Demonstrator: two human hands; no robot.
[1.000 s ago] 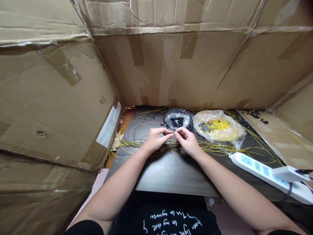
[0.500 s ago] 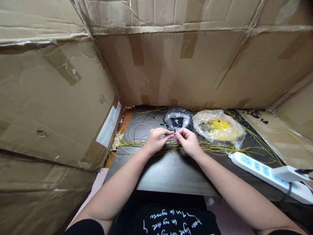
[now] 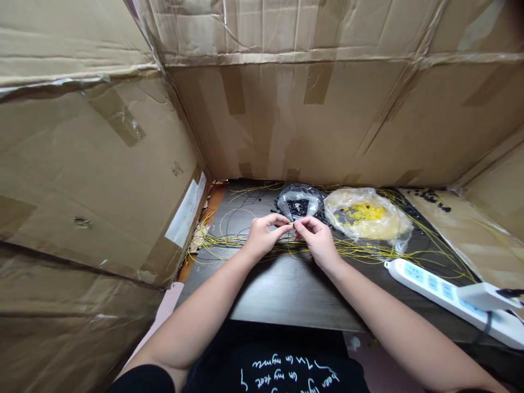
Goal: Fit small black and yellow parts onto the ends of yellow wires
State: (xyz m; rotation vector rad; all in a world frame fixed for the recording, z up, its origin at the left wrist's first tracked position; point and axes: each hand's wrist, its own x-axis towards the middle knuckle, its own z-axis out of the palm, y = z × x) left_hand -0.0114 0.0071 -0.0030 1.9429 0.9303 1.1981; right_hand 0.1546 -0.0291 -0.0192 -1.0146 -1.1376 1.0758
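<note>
My left hand is closed in a pinch, thumb against fingertips, on a small yellow piece. Fingertip to fingertip with it, my right hand pinches at the same spot; what lies between its fingers is too small to make out. Beneath both hands a long bundle of thin yellow and black wires runs across the table. Just beyond my fingers stands a clear plastic bag of small black parts. Right of it, another clear bag holds small yellow parts.
Cardboard walls enclose the dark table at the back and sides. A white power strip with a plugged-in adapter lies at the right. Loose black parts are scattered on cardboard at the back right.
The view has shifted slightly, so the scene sits a little lower and further right. Both hands keep their pinch; the yellow piece shows a bit more between the fingertips.
</note>
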